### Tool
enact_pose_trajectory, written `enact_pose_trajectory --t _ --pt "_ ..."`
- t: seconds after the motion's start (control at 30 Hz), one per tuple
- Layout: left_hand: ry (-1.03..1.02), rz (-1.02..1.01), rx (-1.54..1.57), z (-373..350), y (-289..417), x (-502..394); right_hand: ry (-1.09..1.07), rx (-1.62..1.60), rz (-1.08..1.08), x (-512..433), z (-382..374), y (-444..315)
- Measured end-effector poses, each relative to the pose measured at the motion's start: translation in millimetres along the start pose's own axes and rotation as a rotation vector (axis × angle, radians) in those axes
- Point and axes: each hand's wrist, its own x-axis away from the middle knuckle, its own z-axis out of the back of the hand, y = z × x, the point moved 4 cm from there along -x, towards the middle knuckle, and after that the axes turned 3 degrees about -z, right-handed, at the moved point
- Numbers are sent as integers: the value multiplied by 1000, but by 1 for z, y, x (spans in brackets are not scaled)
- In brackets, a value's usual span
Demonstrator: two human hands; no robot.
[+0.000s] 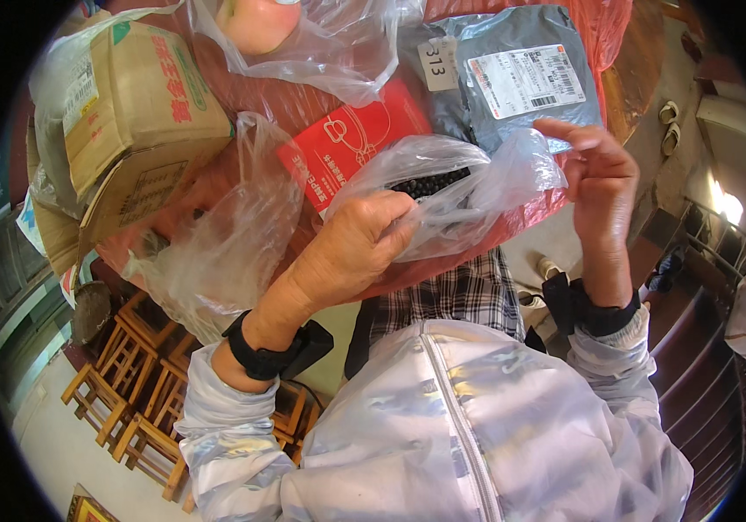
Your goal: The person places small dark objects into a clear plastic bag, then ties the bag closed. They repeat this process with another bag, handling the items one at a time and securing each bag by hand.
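Observation:
My left hand (373, 228) pinches the near left edge of a clear plastic bag (516, 176). Small round black things (432, 184) show through the bag's opening; I cannot tell what they are. At the bag's right side is my right hand (601, 166), index finger stretched out and the other fingers bent. Plastic film lies against those fingers, but whether they grip it is unclear. Under the bag's far left side lies a red printed leaflet or flat box (347, 140). A grey plastic mailing pouch (529, 78) with a label is just beyond my right hand.
A cardboard box (151, 124) with its flap down stands at the left on the red-covered table (477, 241). Nearer me is a crumpled clear bag (223, 228). A pinkish fruit (259, 26) sits in another bag at the back. Wooden stools (132, 385) stand below left.

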Motion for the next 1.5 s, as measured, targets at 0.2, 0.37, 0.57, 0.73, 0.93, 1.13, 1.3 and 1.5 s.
enact_pose_trajectory --t 0.2,0.37,0.57,0.73,0.93,1.13,1.3,1.5 --pt "-31 154 68 3 -1 2 -77 435 96 23 -9 7" --pt "-63 179 153 2 -5 0 -391 564 283 29 -43 -5" --pt "-53 66 71 8 2 -5 -614 781 220 28 -69 -2" --pt "-32 10 30 10 9 -4 -660 897 262 32 -79 3" --pt "16 -105 18 6 12 -1 -774 897 143 30 -83 27" --pt "185 -192 -43 13 26 14 -630 575 -41 32 -70 39" --pt "203 -20 -305 22 40 34 -432 338 -230 39 -65 47" --pt "206 -173 -454 19 52 36 -428 133 -520 40 -60 55"
